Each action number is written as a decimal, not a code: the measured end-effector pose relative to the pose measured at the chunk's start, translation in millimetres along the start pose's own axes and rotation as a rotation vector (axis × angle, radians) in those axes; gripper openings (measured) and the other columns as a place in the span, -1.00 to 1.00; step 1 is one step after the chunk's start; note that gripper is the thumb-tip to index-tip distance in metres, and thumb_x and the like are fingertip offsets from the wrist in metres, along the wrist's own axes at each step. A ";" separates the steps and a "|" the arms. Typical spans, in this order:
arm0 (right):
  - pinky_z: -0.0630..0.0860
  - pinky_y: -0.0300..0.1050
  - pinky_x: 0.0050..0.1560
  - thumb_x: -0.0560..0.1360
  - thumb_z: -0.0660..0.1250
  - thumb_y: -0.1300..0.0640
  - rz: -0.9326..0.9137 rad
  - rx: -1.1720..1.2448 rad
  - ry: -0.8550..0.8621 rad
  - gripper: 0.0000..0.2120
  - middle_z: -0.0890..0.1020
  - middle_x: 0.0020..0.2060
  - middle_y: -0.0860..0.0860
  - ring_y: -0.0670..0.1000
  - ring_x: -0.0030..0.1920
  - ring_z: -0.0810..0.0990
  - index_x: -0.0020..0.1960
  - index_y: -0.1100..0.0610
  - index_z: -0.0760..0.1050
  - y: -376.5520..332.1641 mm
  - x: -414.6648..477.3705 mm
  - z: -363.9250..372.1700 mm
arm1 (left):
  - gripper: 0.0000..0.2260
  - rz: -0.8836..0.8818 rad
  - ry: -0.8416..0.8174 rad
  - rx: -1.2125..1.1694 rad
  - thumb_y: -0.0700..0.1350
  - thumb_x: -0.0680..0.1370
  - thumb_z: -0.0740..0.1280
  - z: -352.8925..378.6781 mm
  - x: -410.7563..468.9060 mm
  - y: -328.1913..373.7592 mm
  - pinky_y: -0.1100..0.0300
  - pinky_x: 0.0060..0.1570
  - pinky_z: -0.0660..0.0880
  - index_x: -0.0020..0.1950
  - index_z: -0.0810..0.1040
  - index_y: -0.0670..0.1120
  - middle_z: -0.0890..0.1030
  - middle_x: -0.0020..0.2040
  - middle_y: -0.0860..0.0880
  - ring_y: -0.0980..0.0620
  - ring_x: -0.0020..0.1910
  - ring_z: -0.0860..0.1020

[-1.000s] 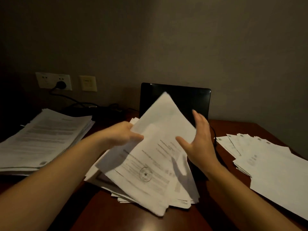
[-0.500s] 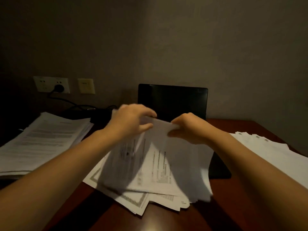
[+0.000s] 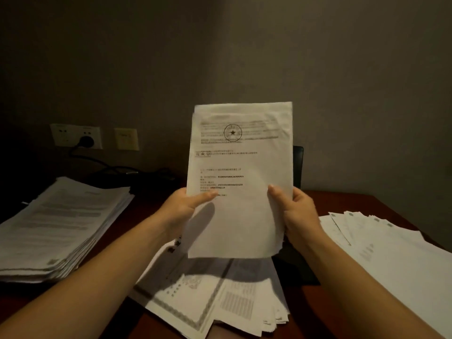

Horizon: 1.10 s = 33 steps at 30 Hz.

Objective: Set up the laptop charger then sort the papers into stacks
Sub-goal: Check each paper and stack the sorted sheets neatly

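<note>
Half a second back both hands were bunched low over the loose pile; now they have raised a squared-up sheaf (image 3: 239,179) clear of it. It stands upright in the middle of the frame, long axis vertical, its star-stamped page facing me. My left hand (image 3: 186,209) pinches its left edge, thumb across the front, and my right hand (image 3: 296,211) grips the right edge the same way. The loose pile (image 3: 220,297) lies on the desk (image 3: 342,201) directly beneath. The tall stack (image 3: 63,228) sits at the left of the frame, on my left hand's side; the fanned spread (image 3: 391,253) lies at lower right, nearer my right hand. The charger plug (image 3: 86,141) sits in the wall socket at middle left, so I judge sorting is under way. Either way, the sheaf goes sideways and must tip flat.
</note>
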State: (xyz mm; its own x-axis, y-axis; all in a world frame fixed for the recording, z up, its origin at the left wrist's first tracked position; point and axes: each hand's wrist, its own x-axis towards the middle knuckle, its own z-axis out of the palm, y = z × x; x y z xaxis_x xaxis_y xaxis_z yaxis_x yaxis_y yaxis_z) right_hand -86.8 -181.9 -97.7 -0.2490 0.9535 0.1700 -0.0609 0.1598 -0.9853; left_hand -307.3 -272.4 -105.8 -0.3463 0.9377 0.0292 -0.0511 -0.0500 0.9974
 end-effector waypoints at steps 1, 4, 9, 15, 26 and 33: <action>0.64 0.01 -0.10 0.55 0.41 -0.02 -0.019 0.023 0.013 -0.84 0.71 -0.03 0.01 0.06 -0.05 0.69 0.07 0.03 0.60 2.8 -1.4 3.4 | -0.73 0.075 0.030 0.078 -0.06 0.50 0.46 0.7 2.5 0.6 -0.05 0.19 0.57 0.20 0.64 -0.01 0.71 0.07 0.04 0.01 0.10 0.66; 0.62 -0.09 -0.14 0.55 0.40 0.00 -0.069 0.007 0.018 -0.79 0.69 0.02 -0.03 0.02 0.00 0.68 0.16 0.03 0.57 8.9 -0.8 4.2 | -0.85 0.188 0.117 0.140 -0.06 0.52 0.46 0.8 9.3 -2.0 0.07 0.05 0.61 0.08 0.65 0.06 0.71 0.02 0.08 0.07 0.04 0.66; 0.68 -0.11 -0.01 0.54 0.42 0.08 -0.140 -0.065 -0.037 -0.60 0.63 0.15 -0.06 -0.01 0.13 0.66 0.34 0.03 0.43 27.9 -0.1 6.2 | -0.80 0.108 0.112 0.128 -0.16 0.49 0.50 0.2 13.8 -29.8 0.11 0.01 0.63 0.10 0.65 -0.04 0.70 0.03 0.02 0.04 0.03 0.66; 0.63 -0.28 -0.16 0.61 0.32 0.12 -0.218 -0.077 -0.037 -0.75 0.60 0.11 -0.13 -0.21 0.04 0.65 0.25 -0.08 0.41 30.1 0.6 11.8 | -0.83 0.149 0.143 0.091 -0.12 0.48 0.51 1.8 17.5 -31.5 0.24 -0.12 0.62 0.06 0.67 0.02 0.72 -0.01 0.06 0.14 -0.05 0.68; 0.64 -0.05 0.00 0.63 0.30 0.06 -0.149 -0.195 -0.087 -0.83 0.61 0.09 -0.11 -0.04 0.08 0.64 0.20 -0.11 0.44 43.3 6.4 25.6 | -0.70 0.111 0.227 0.169 -0.19 0.54 0.44 -13.2 24.1 -47.8 0.13 0.00 0.55 0.25 0.56 0.01 0.65 0.10 0.04 0.01 0.12 0.61; 0.61 -0.11 0.00 0.64 0.27 0.16 -0.116 -0.129 -0.112 -0.79 0.60 0.08 -0.13 -0.04 0.06 0.64 0.19 -0.10 0.40 34.9 14.5 71.7 | -0.40 0.300 0.257 0.212 -0.29 0.60 0.33 -62.2 18.8 -30.4 0.23 0.09 0.53 0.41 0.31 0.34 0.59 0.22 0.22 0.20 0.21 0.57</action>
State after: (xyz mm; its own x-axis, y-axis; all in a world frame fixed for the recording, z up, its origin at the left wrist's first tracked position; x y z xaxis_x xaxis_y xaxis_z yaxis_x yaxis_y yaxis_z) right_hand -161.9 -180.8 -128.3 -0.3543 0.8932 0.2768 0.0265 0.3055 -0.9518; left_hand -370.5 -274.7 -139.6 -0.5394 0.7752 0.3289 0.2711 -0.2099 0.9394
